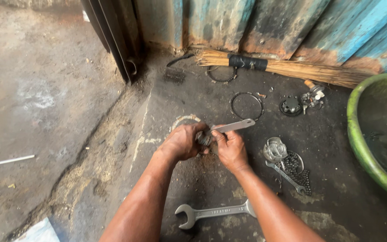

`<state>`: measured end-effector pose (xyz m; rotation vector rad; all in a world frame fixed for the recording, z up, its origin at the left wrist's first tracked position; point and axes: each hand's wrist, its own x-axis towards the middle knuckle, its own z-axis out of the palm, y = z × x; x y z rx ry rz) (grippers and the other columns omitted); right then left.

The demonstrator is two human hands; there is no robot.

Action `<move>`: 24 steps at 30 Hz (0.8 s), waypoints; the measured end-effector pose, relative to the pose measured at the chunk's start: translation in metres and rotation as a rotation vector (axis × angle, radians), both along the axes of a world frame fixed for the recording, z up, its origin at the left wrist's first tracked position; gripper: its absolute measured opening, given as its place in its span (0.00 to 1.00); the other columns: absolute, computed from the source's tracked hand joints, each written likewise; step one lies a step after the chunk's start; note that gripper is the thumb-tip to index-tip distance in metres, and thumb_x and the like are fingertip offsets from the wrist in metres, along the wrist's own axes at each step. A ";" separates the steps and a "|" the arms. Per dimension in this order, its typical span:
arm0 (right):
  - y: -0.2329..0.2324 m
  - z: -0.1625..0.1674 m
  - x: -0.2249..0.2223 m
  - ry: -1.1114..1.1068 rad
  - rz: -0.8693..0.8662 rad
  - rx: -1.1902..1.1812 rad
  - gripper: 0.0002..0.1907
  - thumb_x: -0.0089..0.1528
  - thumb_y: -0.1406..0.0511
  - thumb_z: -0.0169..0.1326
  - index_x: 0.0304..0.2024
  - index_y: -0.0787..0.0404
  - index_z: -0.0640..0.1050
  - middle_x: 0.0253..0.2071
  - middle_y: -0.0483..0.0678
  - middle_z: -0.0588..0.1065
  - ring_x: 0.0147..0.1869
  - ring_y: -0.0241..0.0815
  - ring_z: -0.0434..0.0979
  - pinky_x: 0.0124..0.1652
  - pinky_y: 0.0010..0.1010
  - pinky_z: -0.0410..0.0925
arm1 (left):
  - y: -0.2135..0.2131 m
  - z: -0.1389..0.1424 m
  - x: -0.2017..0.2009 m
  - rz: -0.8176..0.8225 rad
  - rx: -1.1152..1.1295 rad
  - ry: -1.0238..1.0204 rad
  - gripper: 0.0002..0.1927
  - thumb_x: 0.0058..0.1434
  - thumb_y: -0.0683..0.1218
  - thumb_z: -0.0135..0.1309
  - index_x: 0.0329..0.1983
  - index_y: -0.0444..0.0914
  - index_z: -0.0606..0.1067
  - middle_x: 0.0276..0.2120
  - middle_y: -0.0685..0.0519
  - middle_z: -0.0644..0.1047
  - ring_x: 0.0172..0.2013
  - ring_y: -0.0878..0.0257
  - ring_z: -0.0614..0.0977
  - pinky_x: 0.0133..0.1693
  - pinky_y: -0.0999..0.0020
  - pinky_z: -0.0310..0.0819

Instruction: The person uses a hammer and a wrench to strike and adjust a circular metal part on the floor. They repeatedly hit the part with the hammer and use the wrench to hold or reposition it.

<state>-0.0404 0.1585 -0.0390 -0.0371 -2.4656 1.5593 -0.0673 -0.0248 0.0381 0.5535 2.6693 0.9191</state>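
Gripping hard with both hands here: our left hand [182, 142] is curling its fingers tight around a small dark greasy metal part [203, 138], and our right hand [230, 148] is pinching shut on the handle end of a flat grey metal spanner [233, 127], which is sticking out up and to the right from between the two hands. The spanner's near end is sitting right on the greasy part (we can't really tell how it's engaging, the fingers are hiding that bit). The part itself is being held up off the oily dark concrete floor [166, 98], between both hands, roughly mid-frame.

Around us on the floor:
- a big silver open-ended wrench [213, 212] is lying flat just below our forearms
- a smaller silver combination spanner [286, 176] is lying to the right of our right hand, touching a dark bicycle chain pile [297, 170]
- a shiny crumpled metal cup-like piece [274, 149] is sitting just beside that chain
- a thin black wire ring [247, 105] is lying further up, near a dark round toothed cog [290, 106]
- a straw broom with black binding [283, 67] is lying along the rusty blue corrugated metal wall [292, 27]
- a green plastic basin [363, 139] is poking in at the right edge
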 end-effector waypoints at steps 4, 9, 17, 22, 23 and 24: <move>0.000 -0.001 -0.001 0.036 0.018 0.019 0.12 0.66 0.59 0.56 0.46 0.59 0.80 0.32 0.46 0.80 0.37 0.37 0.80 0.38 0.33 0.72 | 0.000 0.000 0.000 0.004 -0.015 0.009 0.30 0.48 0.52 0.72 0.54 0.45 0.75 0.43 0.46 0.82 0.47 0.49 0.83 0.48 0.55 0.77; 0.001 -0.003 0.001 0.191 0.084 0.105 0.10 0.66 0.61 0.57 0.43 0.62 0.79 0.36 0.49 0.81 0.40 0.40 0.82 0.40 0.35 0.73 | -0.002 -0.002 0.000 -0.011 0.002 0.018 0.24 0.47 0.50 0.72 0.47 0.44 0.78 0.40 0.47 0.83 0.45 0.48 0.84 0.45 0.54 0.78; 0.005 -0.005 -0.005 -0.233 0.076 -0.228 0.10 0.64 0.62 0.59 0.46 0.59 0.82 0.33 0.45 0.81 0.35 0.35 0.80 0.36 0.32 0.74 | -0.002 0.002 0.003 -0.004 0.011 0.034 0.27 0.50 0.50 0.71 0.52 0.46 0.74 0.40 0.45 0.82 0.45 0.47 0.83 0.46 0.53 0.77; 0.008 -0.013 -0.011 -0.149 0.068 -0.319 0.11 0.64 0.62 0.59 0.47 0.59 0.83 0.31 0.41 0.79 0.34 0.29 0.76 0.33 0.27 0.72 | -0.003 0.005 0.002 -0.001 0.022 0.029 0.40 0.47 0.48 0.72 0.62 0.47 0.67 0.43 0.44 0.81 0.47 0.45 0.82 0.47 0.51 0.75; 0.008 -0.014 -0.011 -0.130 0.052 -0.259 0.11 0.64 0.62 0.60 0.47 0.59 0.83 0.31 0.42 0.80 0.34 0.30 0.77 0.34 0.26 0.72 | -0.003 0.006 0.003 -0.003 0.016 0.025 0.37 0.47 0.49 0.72 0.60 0.48 0.69 0.42 0.44 0.82 0.47 0.45 0.82 0.47 0.51 0.76; 0.008 -0.014 -0.011 -0.110 0.035 -0.199 0.10 0.65 0.62 0.60 0.46 0.60 0.83 0.30 0.42 0.81 0.33 0.31 0.77 0.34 0.26 0.72 | -0.003 0.006 0.003 -0.005 0.009 0.022 0.34 0.48 0.49 0.71 0.59 0.48 0.71 0.42 0.45 0.82 0.47 0.46 0.83 0.47 0.52 0.76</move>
